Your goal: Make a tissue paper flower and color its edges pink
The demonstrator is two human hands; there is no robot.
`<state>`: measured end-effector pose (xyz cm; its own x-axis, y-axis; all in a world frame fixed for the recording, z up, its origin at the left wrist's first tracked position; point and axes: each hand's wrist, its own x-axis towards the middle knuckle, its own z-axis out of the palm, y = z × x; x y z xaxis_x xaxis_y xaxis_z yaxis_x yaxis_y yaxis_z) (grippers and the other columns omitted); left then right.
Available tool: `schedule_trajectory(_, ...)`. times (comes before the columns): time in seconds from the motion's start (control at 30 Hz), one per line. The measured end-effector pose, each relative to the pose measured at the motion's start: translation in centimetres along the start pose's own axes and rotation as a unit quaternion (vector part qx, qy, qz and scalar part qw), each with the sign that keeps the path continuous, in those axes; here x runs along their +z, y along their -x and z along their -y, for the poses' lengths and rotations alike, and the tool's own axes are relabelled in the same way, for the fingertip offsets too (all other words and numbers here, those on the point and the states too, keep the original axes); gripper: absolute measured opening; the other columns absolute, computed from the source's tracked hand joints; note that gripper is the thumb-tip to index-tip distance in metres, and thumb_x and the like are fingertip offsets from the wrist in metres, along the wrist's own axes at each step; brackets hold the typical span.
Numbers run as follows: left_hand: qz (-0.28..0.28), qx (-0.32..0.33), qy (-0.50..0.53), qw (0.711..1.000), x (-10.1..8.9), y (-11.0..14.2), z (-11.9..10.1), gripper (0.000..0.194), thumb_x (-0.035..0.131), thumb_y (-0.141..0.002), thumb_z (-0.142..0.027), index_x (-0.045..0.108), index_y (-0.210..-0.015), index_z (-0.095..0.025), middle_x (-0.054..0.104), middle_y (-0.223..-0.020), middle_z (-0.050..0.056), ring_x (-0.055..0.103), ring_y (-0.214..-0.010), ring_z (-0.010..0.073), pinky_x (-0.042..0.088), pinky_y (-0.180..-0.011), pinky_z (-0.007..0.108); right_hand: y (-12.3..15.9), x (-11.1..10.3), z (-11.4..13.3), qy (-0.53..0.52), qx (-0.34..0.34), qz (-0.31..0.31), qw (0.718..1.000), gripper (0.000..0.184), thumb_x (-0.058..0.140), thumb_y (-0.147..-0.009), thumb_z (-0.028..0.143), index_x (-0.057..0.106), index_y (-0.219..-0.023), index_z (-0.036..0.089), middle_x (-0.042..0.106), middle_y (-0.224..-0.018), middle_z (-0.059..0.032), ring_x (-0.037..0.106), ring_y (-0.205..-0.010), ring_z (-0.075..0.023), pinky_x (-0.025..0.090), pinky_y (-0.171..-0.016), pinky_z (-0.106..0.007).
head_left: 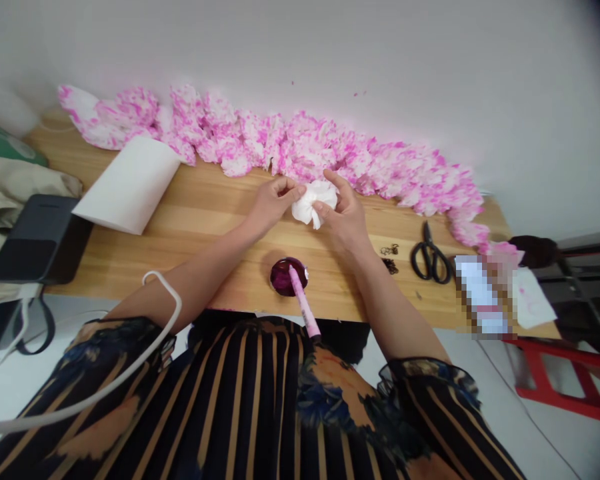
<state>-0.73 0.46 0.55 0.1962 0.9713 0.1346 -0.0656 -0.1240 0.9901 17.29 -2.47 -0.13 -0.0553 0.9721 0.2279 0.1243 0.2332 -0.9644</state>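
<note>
Between my two hands is a white paper flower [314, 204], its thin sheet gathered and ruffled. My left hand [279, 202] pinches its left edge between thumb and fingertips. My right hand [346, 210] grips it from the right, with the thumb pressed on the front and the index finger stretched up behind. Just below, a small bowl of dark purple liquid [281, 279] stands near the table's front edge. A pink brush pen [304, 303] leans in it, tip in the bowl. Behind my hands lies a long row of pink-and-white paper flowers [300, 143].
A white paper roll [130, 185] and a black power bank [37, 240] are at left, with a white cable [155, 340] crossing my left arm. On the right lie black scissors [430, 257], small dark wire pieces [390, 259], a blurred phone [483, 293] and a red stool [565, 380].
</note>
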Motion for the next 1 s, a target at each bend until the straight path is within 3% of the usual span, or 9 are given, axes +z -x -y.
schedule_trajectory(0.17, -0.039, 0.055, -0.034, 0.997, -0.3, -0.1, -0.8, 0.022, 0.064, -0.093, -0.035, 0.06, -0.08, -0.018, 0.063, -0.079, 0.0, 0.057, -0.077, 0.0124, 0.045, -0.074, 0.026, -0.3, -0.2, -0.1, 0.007, -0.004, -0.005, 1.0, 0.077, 0.081, -0.074, 0.061, 0.054, -0.142, 0.035, 0.067, -0.133, -0.0043, 0.065, -0.119, -0.0295, 0.057, -0.103, -0.053)
schedule_trajectory(0.37, 0.002, 0.106, -0.104, 0.989, -0.1, 0.1, -1.7, 0.019, 0.078, -0.078, -0.026, 0.064, -0.088, -0.018, 0.069, -0.094, 0.003, 0.061, -0.092, 0.0161, 0.046, -0.086, 0.029, -0.3, -0.3, -0.4, 0.035, -0.014, 0.005, 0.999, 0.077, 0.082, -0.075, 0.059, 0.055, -0.142, 0.032, 0.065, -0.135, -0.0057, 0.062, -0.123, -0.0311, 0.054, -0.106, -0.056)
schedule_trajectory(0.5, 0.007, 0.114, -0.117, 0.987, 0.0, 0.0, -1.3, 0.014, 0.076, -0.078, -0.024, 0.065, -0.08, -0.017, 0.068, -0.087, 0.003, 0.059, -0.086, 0.0155, 0.046, -0.083, 0.03, -0.1, -0.2, 0.1, 0.062, -0.028, 0.021, 0.997, 0.077, 0.084, -0.073, 0.059, 0.058, -0.14, 0.031, 0.065, -0.137, -0.0057, 0.063, -0.121, -0.0313, 0.053, -0.108, -0.054)
schedule_trajectory(0.63, 0.001, 0.095, -0.084, 0.992, -0.1, 0.0, -1.0, 0.018, 0.074, -0.082, -0.028, 0.062, -0.073, -0.017, 0.064, -0.077, 0.001, 0.057, -0.076, 0.0129, 0.045, -0.073, 0.027, 0.0, -0.1, 0.9, 0.107, -0.044, 0.04, 0.993, 0.075, 0.082, -0.075, 0.059, 0.059, -0.14, 0.03, 0.065, -0.138, -0.0057, 0.062, -0.122, -0.0316, 0.051, -0.109, -0.053)
schedule_trajectory(0.8, 0.012, 0.026, -0.023, 0.999, 0.0, 0.1, -0.6, 0.023, 0.075, -0.083, -0.03, 0.06, -0.073, -0.016, 0.06, -0.07, -0.001, 0.05, -0.064, 0.009, 0.039, -0.06, 0.023, 0.2, -0.1, 0.7, 0.121, -0.066, 0.057, 0.989, 0.075, 0.079, -0.079, 0.056, 0.055, -0.145, 0.028, 0.062, -0.142, -0.0072, 0.064, -0.12, -0.0319, 0.053, -0.106, -0.054)
schedule_trajectory(1.0, 0.004, 0.02, 0.004, 1.0, -0.1, -0.2, 0.1, 0.018, 0.07, -0.088, -0.029, 0.061, -0.079, -0.016, 0.063, -0.075, -0.001, 0.055, -0.067, 0.0092, 0.043, -0.064, 0.022, 0.2, -0.2, 0.0, 0.056, -0.024, 0.048, 0.997, 0.078, 0.074, -0.084, 0.057, 0.045, -0.152, 0.035, 0.069, -0.126, -0.0058, 0.067, -0.113, -0.031, 0.06, -0.092, -0.051)
